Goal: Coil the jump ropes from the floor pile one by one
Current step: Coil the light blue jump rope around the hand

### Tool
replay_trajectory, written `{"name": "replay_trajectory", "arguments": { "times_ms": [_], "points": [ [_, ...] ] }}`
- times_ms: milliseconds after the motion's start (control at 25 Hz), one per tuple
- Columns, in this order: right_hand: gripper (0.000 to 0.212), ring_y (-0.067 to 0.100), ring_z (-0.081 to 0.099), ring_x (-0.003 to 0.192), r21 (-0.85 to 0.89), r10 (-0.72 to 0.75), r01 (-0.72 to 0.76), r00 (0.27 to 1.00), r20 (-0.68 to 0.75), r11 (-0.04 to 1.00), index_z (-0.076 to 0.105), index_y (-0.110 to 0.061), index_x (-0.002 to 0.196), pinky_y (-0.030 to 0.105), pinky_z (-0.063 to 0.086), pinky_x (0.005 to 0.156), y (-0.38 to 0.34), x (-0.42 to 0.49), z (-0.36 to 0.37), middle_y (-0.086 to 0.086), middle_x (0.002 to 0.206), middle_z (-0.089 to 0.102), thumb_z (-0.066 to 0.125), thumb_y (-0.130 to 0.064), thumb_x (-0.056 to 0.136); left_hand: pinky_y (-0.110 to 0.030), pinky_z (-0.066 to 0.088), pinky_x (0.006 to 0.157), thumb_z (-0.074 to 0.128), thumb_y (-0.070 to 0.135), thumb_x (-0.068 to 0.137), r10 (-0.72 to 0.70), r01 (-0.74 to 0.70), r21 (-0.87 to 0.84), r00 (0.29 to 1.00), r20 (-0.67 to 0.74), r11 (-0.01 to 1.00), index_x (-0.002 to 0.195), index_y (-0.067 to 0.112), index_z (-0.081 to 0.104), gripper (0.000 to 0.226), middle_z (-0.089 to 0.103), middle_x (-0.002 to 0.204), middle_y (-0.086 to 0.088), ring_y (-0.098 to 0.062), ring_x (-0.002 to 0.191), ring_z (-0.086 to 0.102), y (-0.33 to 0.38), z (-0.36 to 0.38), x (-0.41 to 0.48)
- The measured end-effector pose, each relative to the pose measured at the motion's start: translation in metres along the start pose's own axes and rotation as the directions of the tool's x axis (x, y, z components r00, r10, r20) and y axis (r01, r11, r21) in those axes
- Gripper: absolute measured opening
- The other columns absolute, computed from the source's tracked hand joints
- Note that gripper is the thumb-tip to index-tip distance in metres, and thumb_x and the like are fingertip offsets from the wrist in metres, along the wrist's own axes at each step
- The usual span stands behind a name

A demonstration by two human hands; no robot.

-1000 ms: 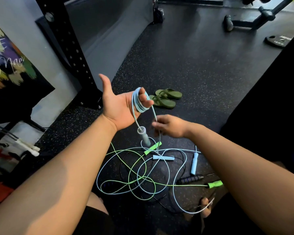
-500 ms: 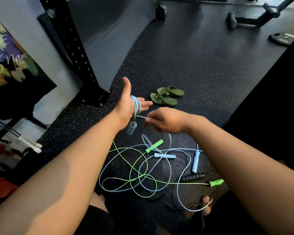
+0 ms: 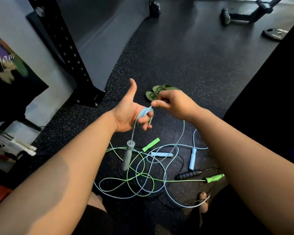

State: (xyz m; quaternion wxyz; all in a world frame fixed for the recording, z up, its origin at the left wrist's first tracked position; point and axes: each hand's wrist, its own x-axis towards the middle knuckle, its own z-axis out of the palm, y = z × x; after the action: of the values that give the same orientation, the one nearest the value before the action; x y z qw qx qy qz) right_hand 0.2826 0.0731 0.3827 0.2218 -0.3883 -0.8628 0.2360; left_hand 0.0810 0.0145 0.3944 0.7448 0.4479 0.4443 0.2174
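Observation:
My left hand (image 3: pixel 129 114) is held palm up, thumb raised, with a light blue jump rope (image 3: pixel 143 116) wound in loops around its fingers. One grey-blue handle (image 3: pixel 128 155) of that rope dangles below the hand. My right hand (image 3: pixel 173 104) pinches the same rope just above the left fingertips; the cord runs down from it into the floor pile (image 3: pixel 143 177). The pile holds tangled light blue, green and black cords, with green handles (image 3: pixel 151 144), light blue handles (image 3: pixel 193 158) and a black handle (image 3: pixel 187 174).
A pair of green flip-flops (image 3: pixel 157 94) lies on the black rubber floor just beyond my hands. A black perforated rack upright (image 3: pixel 66 53) stands at the left. A weight plate (image 3: pixel 275 33) and a bench foot (image 3: pixel 227 14) are at the far right.
My right hand has risen from below the left hand up over its fingertips, carrying the cord around. The dangling handle has swung lower and both hands sit a little further right.

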Motion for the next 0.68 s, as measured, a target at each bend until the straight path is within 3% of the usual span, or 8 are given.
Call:
{"name": "replay_trajectory", "arguments": {
  "times_ms": [80, 200, 440, 560, 680],
  "points": [
    [0.039, 0.009, 0.036, 0.056, 0.060, 0.074, -0.075, 0.997, 0.016, 0.995, 0.045, -0.024, 0.066, 0.028, 0.033, 0.056, 0.005, -0.002, 0.004, -0.003, 0.063, 0.043, 0.059, -0.046, 0.096, -0.043, 0.045, 0.095, -0.010, 0.100, 0.059, 0.038, -0.037, -0.077, 0.999, 0.020, 0.996, 0.073, 0.009, 0.055, 0.113, 0.036, 0.045, 0.000, -0.026, 0.049, 0.046, 0.003, 0.000, -0.003],
    [0.048, 0.011, 0.043, 0.056, 0.159, 0.203, -0.216, 0.975, 0.091, 0.963, 0.055, -0.009, 0.077, 0.034, 0.041, 0.061, 0.009, -0.006, 0.019, 0.000, 0.063, 0.049, 0.044, -0.048, 0.102, -0.042, 0.042, 0.097, -0.006, 0.103, 0.056, 0.102, -0.098, -0.226, 0.995, 0.006, 0.969, 0.075, 0.010, 0.056, 0.113, 0.035, 0.048, 0.002, -0.024, 0.049, 0.041, 0.005, -0.001, -0.006],
    [0.047, 0.023, 0.059, 0.062, 0.426, 0.336, -0.430, 0.900, 0.279, 0.796, 0.065, -0.019, 0.083, 0.033, 0.046, 0.064, -0.002, -0.010, 0.053, 0.012, 0.070, 0.064, 0.036, -0.048, 0.105, -0.036, 0.032, 0.105, 0.015, 0.106, 0.054, 0.330, -0.318, -0.542, 0.941, -0.078, 0.778, 0.088, 0.008, 0.053, 0.110, 0.051, 0.066, -0.002, -0.025, 0.065, 0.053, 0.006, -0.008, -0.008],
    [0.041, 0.028, 0.063, 0.070, 0.352, 0.340, -0.527, 0.814, 0.471, 0.773, 0.065, -0.007, 0.102, 0.037, 0.047, 0.070, -0.004, -0.015, 0.060, 0.016, 0.076, 0.065, 0.036, -0.036, 0.108, -0.037, 0.043, 0.102, 0.024, 0.104, 0.057, 0.403, -0.424, -0.610, 0.897, -0.182, 0.669, 0.093, 0.006, 0.056, 0.109, 0.059, 0.079, -0.007, -0.029, 0.079, 0.059, 0.006, -0.013, -0.011],
    [0.023, 0.022, 0.064, 0.068, 0.186, 0.254, -0.441, 0.759, 0.599, 0.878, 0.061, -0.010, 0.112, 0.032, 0.049, 0.066, -0.013, -0.020, 0.059, 0.008, 0.074, 0.066, 0.043, -0.025, 0.106, -0.045, 0.049, 0.104, 0.027, 0.100, 0.064, 0.410, -0.535, -0.585, 0.845, -0.344, 0.610, 0.103, 0.005, 0.054, 0.107, 0.067, 0.096, -0.015, -0.036, 0.103, 0.064, 0.007, -0.016, -0.012]
  ]
}}
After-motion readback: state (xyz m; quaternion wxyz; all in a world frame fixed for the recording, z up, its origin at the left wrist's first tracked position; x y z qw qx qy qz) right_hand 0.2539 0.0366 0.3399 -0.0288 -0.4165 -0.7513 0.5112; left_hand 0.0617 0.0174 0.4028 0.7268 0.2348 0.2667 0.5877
